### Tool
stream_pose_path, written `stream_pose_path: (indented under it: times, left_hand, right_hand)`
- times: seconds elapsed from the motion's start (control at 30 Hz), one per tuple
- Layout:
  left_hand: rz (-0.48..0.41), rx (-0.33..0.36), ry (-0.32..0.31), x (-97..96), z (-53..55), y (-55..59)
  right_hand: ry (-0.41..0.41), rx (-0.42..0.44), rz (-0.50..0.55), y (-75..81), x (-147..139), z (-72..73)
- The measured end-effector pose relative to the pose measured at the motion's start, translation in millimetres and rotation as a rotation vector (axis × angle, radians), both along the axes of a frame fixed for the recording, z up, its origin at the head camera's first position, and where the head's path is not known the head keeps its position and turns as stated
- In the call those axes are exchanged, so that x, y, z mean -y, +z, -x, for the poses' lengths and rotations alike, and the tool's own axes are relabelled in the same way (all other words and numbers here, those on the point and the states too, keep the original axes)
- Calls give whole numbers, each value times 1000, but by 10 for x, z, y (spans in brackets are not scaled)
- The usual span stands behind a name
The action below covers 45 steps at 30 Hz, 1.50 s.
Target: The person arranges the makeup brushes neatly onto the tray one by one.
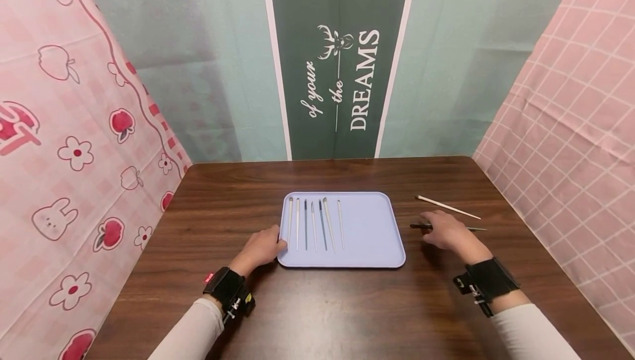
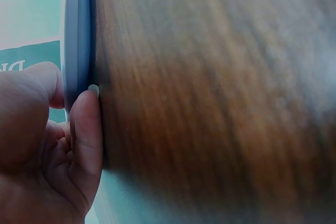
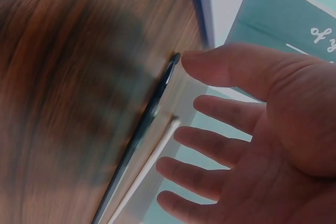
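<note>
My left hand [image 1: 263,245] grips the left rim of a pale lavender tray [image 1: 369,230]. The left wrist view shows its thumb and fingers [image 2: 86,135] on either side of the rim. Several thin paintbrushes [image 1: 306,225] lie side by side in the left half of the tray, some pale and some dark. To the tray's right, my right hand [image 1: 443,229] hovers over a dark paintbrush [image 3: 144,121] on the table. Its fingers are spread, with the thumb near the brush's end and nothing pinched. Just beyond lies a pale paintbrush [image 1: 448,206], set at a slant.
The dark wooden table [image 1: 342,310] meets a green cloth backdrop [image 1: 213,101] at its far edge. Pink patterned cloth [image 1: 74,183] hangs on the left and pink checked cloth [image 1: 570,145] on the right. Each wrist wears a black strap with a camera.
</note>
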State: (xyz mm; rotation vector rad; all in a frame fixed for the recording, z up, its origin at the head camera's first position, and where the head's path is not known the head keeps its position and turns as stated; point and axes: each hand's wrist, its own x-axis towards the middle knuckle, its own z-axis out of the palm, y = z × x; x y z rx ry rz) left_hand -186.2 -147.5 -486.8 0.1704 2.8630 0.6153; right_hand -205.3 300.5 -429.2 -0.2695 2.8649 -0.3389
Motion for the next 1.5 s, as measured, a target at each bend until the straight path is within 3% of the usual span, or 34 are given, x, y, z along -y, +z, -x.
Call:
stream_pose_path:
  times: [0.5,0.63,1.0,1.5]
  left_hand:
    - [-5,4,11,14,4,-33]
    - [-7,10,16,12,11,-29]
    - [12,-18,0,12,15,-37]
    - [18,-51,-20,-7,-19,-8]
  right_hand:
    - [64,-110,13,-131,-294,39]
    - [57,-100,8,-154,-367,50]
    - [118,-174,36,-242,-528,112]
    - [115,-184,27,-330,-634,174]
